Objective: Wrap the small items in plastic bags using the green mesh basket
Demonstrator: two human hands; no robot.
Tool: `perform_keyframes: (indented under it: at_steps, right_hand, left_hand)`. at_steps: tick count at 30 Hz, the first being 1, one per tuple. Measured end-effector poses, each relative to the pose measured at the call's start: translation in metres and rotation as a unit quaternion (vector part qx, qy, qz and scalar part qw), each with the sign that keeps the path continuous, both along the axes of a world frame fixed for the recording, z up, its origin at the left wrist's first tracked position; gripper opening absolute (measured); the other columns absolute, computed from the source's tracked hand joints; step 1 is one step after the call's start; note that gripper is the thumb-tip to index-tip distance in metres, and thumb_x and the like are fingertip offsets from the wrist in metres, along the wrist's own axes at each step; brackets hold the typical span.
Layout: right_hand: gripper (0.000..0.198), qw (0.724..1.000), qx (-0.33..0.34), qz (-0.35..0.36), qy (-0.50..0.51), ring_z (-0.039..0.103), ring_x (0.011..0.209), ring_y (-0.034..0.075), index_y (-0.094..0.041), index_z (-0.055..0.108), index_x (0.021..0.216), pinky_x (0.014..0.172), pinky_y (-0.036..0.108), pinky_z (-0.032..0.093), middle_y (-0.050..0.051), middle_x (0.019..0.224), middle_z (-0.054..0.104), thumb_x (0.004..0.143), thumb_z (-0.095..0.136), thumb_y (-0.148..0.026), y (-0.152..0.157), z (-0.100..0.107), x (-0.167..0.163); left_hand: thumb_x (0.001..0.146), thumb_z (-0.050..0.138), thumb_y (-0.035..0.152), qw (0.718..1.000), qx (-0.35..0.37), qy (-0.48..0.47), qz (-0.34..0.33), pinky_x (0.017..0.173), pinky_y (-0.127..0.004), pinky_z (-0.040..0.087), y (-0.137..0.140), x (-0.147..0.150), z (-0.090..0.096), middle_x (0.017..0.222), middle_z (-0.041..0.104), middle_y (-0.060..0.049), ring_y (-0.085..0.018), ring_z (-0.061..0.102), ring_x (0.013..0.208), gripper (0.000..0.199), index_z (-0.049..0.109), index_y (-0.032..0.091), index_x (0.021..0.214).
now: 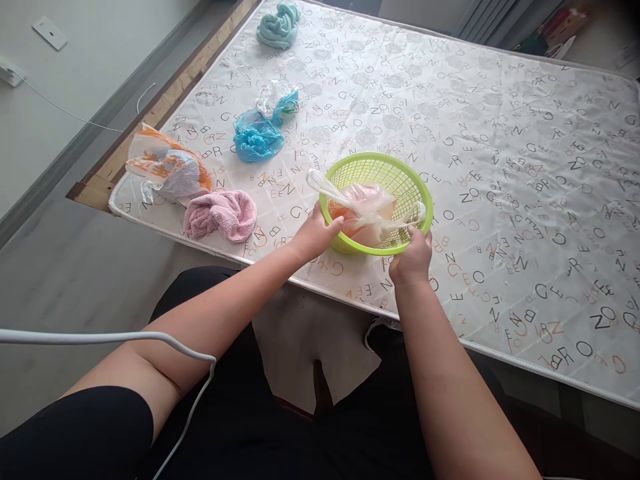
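Observation:
A lime-green plastic basket with mesh walls is held near the mattress's front edge. Inside it lies a translucent plastic bag with orange and pink showing through, its handles draped toward the rim on both sides. My left hand grips the basket's left rim, thumb on top. On the right rim, near the front, my right hand is closed in the same way. The basket's underside is hidden, so I cannot tell whether it rests on the mattress.
Left of the basket lie a pink towel, an orange-and-white plastic bag and a blue plastic bag. A rolled green towel sits at the far edge of the letter-printed mattress. A white cable crosses my left arm.

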State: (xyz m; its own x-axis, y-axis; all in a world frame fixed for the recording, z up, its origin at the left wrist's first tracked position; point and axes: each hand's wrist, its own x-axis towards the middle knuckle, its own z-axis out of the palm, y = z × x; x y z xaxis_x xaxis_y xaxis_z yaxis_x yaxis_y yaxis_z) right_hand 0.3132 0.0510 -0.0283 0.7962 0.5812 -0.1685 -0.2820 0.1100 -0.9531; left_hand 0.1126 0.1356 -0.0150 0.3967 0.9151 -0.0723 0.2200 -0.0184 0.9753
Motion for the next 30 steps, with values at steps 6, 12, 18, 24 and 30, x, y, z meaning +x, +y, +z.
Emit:
perform_keyframes:
  at_steps: [6,12,18,24,30]
  right_hand:
    - [0.034,1.000,-0.004,-0.007,0.007,0.070,0.116,0.021,-0.023,0.063,0.120,0.102,0.043,0.061,0.004,0.120,0.070,0.086,0.060,-0.025,0.0006,-0.0001,-0.0001]
    - [0.035,1.000,-0.001,-0.007,0.003,0.070,0.116,0.020,-0.023,0.062,0.120,0.103,0.042,0.060,0.004,0.120,0.070,0.085,0.060,-0.025,0.0005,0.0019,-0.0008]
    - [0.034,1.000,-0.002,-0.010,0.008,0.071,0.115,0.020,-0.023,0.062,0.119,0.102,0.041,0.060,0.003,0.118,0.071,0.085,0.060,-0.024,0.0012,0.0023,-0.0012]
    - [0.034,1.000,0.002,-0.005,-0.003,0.070,0.118,0.020,-0.023,0.063,0.121,0.105,0.043,0.059,0.003,0.121,0.070,0.087,0.060,-0.025,0.0003,0.0005,-0.0007]
    - [0.033,1.000,0.004,-0.005,-0.004,0.069,0.120,0.021,-0.023,0.063,0.121,0.104,0.042,0.059,0.004,0.123,0.069,0.088,0.061,-0.026,0.0004,-0.0011,-0.0004]
  left_hand:
    - [0.093,0.073,0.043,1.000,-0.006,-0.005,-0.006,0.125,-0.059,0.038,0.0004,0.0000,-0.0009,0.149,0.062,-0.016,-0.038,0.055,0.144,0.060,0.052,0.024,0.145]
    - [0.092,0.075,0.043,1.000,0.000,-0.016,0.000,0.124,-0.059,0.041,0.0005,0.0003,-0.0030,0.147,0.063,-0.015,-0.038,0.057,0.142,0.058,0.053,0.025,0.143]
    - [0.091,0.075,0.043,1.000,-0.003,-0.005,-0.002,0.125,-0.058,0.040,0.0004,0.0006,-0.0002,0.149,0.062,-0.016,-0.038,0.056,0.144,0.060,0.053,0.023,0.144]
    - [0.092,0.074,0.044,1.000,0.003,-0.015,-0.004,0.125,-0.058,0.039,0.0008,0.0010,-0.0018,0.148,0.062,-0.016,-0.038,0.055,0.144,0.060,0.053,0.023,0.144]
    - [0.092,0.075,0.043,1.000,0.008,-0.024,-0.005,0.126,-0.059,0.037,0.0018,0.0009,-0.0041,0.148,0.062,-0.015,-0.038,0.054,0.145,0.060,0.054,0.023,0.144]
